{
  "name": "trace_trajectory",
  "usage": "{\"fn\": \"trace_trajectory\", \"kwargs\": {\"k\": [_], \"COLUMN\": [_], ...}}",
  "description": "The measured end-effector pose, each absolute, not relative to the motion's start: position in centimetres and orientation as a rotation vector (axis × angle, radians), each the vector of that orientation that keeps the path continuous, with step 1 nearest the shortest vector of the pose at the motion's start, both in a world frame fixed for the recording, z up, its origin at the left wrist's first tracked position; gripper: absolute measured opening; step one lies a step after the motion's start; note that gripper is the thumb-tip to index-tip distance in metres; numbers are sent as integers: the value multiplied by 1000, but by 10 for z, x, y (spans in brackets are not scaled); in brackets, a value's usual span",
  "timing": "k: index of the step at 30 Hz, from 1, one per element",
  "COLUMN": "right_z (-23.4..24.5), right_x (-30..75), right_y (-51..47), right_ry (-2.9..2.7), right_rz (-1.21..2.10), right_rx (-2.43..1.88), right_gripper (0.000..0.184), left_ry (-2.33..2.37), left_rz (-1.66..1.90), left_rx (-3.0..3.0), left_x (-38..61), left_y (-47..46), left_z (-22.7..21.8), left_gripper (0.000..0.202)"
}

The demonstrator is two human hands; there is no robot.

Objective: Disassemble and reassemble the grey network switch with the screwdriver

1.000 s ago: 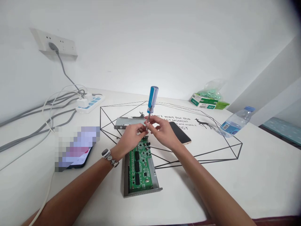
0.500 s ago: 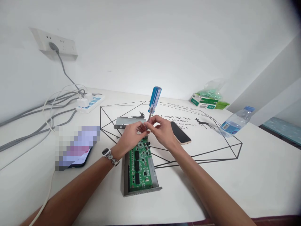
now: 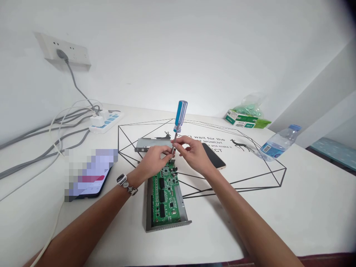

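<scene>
A green circuit board [image 3: 167,196] lies in an open grey metal case [image 3: 149,207] in front of me. Over its far end stands a screwdriver [image 3: 180,115] with a blue and clear handle, nearly upright with the handle up. My right hand [image 3: 192,152] pinches its metal shaft between thumb and fingers. Close against the shaft's lower part, my left hand [image 3: 155,160] is closed in a pinch at the far end of the case. Whatever lies between its fingertips is too small to make out. The fingers partly hide the screwdriver's tip.
Behind my left hand lies a grey metal cover [image 3: 151,143]. A dark phone [image 3: 213,155] is beyond my right hand, and a lit phone [image 3: 94,178] lies left. A power strip [image 3: 107,124] with cables stands back left; a water bottle [image 3: 280,144] and green box [image 3: 241,118] are right.
The screwdriver has become more upright, its handle shifting slightly left and turning. My left hand has moved slightly left. The board and case stay put.
</scene>
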State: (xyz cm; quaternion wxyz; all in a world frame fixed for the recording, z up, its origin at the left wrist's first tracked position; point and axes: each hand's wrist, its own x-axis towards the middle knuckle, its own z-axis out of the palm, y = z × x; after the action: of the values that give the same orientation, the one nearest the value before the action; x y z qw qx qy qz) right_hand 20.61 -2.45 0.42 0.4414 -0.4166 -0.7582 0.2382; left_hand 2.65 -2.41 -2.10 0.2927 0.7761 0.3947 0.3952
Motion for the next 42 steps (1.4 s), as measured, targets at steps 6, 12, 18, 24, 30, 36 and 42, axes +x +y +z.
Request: {"fn": "trace_trajectory", "kwargs": {"k": [6,12,18,24,30,36,42], "right_z": [5,1,5,6,1,-2,0], "right_x": [201,195,196,200,197,195,190], "right_y": [-27,-27,-30,-27,-24,-23,-25], "right_ry": [-1811,-1756,-1800,-1850,-1782,-1725,-1676], "right_rz": [567,517,537,530,479,457,453], "right_rx": [-1038,-1046,-1025,-1033,-1041,-1055,-1076], "right_gripper": [17,17,19,19,15,15,22], "left_ry": [1093,1105,1053,1043,1114,1092,1055], "left_rz": [1107,1216,1178,1067,1151,1246,1273], "left_rx": [2060,1994,2013,2111,2079,1942,1854], "left_x": [30,35,32,27,34,38,38], "left_y": [-25,-25,-22,-23,-26,-26,-24], "left_z": [-24,-27,-26,-22,-24,-26,-27], "left_gripper": [19,16,19,22,16,22,27]}}
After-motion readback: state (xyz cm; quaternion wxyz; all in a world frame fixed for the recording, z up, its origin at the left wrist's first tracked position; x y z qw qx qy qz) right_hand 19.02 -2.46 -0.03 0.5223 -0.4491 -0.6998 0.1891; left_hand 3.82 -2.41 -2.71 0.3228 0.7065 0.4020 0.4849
